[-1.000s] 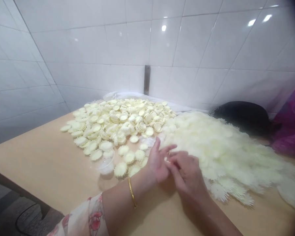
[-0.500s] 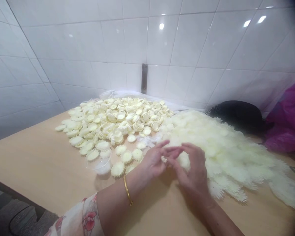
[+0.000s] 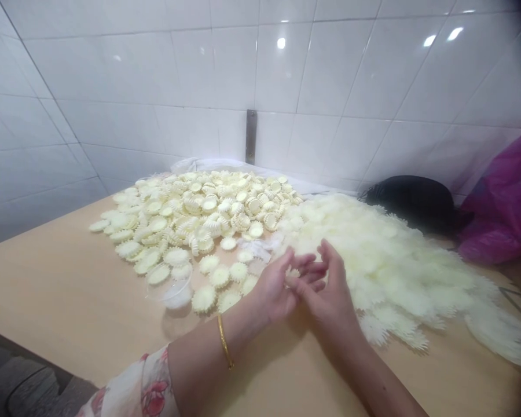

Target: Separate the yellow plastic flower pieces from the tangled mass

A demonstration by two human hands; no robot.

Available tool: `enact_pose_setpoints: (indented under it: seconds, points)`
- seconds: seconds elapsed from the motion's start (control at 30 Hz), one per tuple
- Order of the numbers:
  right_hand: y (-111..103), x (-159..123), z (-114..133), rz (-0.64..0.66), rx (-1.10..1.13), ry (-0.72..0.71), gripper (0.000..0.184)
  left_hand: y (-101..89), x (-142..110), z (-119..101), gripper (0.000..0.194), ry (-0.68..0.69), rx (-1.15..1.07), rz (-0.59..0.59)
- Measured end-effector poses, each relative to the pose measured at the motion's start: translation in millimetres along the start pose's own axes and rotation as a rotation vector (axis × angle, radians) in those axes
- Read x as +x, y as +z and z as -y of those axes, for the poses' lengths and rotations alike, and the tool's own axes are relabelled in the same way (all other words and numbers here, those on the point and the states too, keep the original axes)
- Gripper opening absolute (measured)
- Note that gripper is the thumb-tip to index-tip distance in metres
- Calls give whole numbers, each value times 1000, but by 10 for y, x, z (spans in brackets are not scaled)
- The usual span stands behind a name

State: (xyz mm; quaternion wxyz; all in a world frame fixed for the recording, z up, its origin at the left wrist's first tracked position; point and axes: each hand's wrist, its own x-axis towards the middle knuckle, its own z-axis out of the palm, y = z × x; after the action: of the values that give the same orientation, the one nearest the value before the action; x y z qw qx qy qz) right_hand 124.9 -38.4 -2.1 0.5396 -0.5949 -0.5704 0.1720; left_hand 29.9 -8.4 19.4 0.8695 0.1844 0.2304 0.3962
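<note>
Just above the table's middle, my left hand (image 3: 270, 294) is turned palm up with its fingers curled around a small pale piece with a ridged edge (image 3: 292, 273). My right hand (image 3: 333, 301) meets it from the other side, its thumb pressed on that piece and its index finger raised apart. Most of the piece is covered by the fingers, and the hands are slightly blurred. Several cream discs with notched rims (image 3: 219, 277) lie left of my left hand. Thin pale sheets with fringed edges (image 3: 399, 278) are heaped beyond my right hand.
A large pile of cupped, ridged discs (image 3: 208, 205) covers the back of the wooden table (image 3: 69, 278). A small clear tub (image 3: 178, 294) with white contents stands near my left forearm. A black rounded object (image 3: 412, 200) and a magenta plastic bag (image 3: 499, 197) sit at right, against the tiled wall.
My right thumb has moved further into my left palm, over the small piece. My right index finger has straightened upward, away from the left fingertips. The view has shifted slightly.
</note>
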Motion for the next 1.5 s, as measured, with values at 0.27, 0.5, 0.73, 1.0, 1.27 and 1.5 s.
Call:
enact_pose_setpoints:
  seconds: [0.27,0.5,0.73,1.0,1.27,1.5]
  points:
    - [39,-47,-34,-18,-251,-254,61,-9,-7,-86,66,-25,-148,-59]
    - [68,-111,74,70,-346,-616,31,-43,-29,-156,79,11,-121,-56]
    - [19,-39,80,-22,-355,-563,23,37,-30,-40,66,-36,-17,-89]
    - [13,-93,67,93,-382,-517,28,38,-41,-99,63,-11,10,-143]
    - [-46,-43,33,22,-182,-272,16,15,-23,-28,53,121,256,-137]
    - [-152,66,31,3,1,32,18,-92,7,24,18,396,807,-39]
